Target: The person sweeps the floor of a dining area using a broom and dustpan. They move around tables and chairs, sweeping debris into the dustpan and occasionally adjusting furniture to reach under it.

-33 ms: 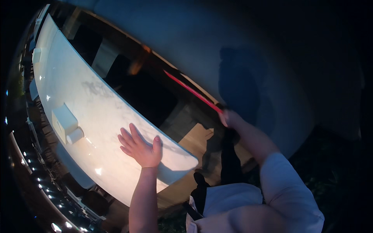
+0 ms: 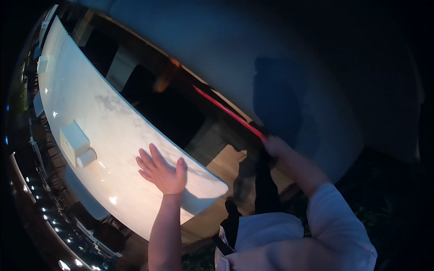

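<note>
My left hand [image 2: 162, 174] rests flat on a long white marble-patterned table [image 2: 104, 104], its fingers spread, close to the table's rounded near corner. Off to the right, my right hand [image 2: 275, 147] is closed round the end of a long, thin red stick [image 2: 228, 111]. The stick slants away to the upper left, over the dark gap beside the table. Its far end fades into shadow, so what is there cannot be made out.
A pale box [image 2: 75, 141] and a white cylinder [image 2: 87, 157] stand on the table; a smaller white box [image 2: 43, 64] is farther along. Dark seats [image 2: 140, 83] line the table's right side. A large bluish panel [image 2: 217, 49] rises beyond the stick. Chairs [image 2: 108, 235] stand left.
My right hand has shifted slightly right and down, drawing the red stick with it. My left hand keeps its place on the table.
</note>
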Motion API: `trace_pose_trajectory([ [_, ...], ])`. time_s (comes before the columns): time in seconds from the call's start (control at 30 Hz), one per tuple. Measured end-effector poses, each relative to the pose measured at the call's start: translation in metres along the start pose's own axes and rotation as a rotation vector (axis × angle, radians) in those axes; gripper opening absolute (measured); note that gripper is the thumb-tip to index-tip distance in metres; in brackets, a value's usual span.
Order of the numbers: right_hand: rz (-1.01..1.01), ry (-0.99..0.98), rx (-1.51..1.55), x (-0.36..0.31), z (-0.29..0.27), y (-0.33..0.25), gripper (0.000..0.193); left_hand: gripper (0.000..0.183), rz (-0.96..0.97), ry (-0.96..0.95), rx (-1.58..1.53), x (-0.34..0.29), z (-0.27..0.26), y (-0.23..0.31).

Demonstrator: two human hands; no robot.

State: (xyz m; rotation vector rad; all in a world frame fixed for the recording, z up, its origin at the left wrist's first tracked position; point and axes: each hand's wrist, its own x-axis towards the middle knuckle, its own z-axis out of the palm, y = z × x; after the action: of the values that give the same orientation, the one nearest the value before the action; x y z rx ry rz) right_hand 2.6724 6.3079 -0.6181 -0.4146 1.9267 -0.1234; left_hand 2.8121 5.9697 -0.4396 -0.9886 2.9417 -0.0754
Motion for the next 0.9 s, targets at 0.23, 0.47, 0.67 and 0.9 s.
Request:
trace_pose_trajectory([
  [0.23,0.436,-0.149,0.110,-0.331,0.147,0.183,0.047,0.087,-0.015,-0.021,0.015,0.002,-0.005,-0.001],
  [0.47,0.416,-0.095,0.154,-0.433,0.076,0.163,0.043,0.086,-0.048,-0.022,-0.012,0.007,-0.008,0.002],
  [0.67,0.029,0.056,0.280,-0.240,0.051,0.095,0.051,0.086,-0.094,-0.041,0.025,0.002,-0.005,-0.001],
  [0.9,-0.046,-0.203,0.879,0.049,-0.031,-0.155,0.045,0.082,0.053,0.048,0.029,0.004,0.009,-0.004],
])
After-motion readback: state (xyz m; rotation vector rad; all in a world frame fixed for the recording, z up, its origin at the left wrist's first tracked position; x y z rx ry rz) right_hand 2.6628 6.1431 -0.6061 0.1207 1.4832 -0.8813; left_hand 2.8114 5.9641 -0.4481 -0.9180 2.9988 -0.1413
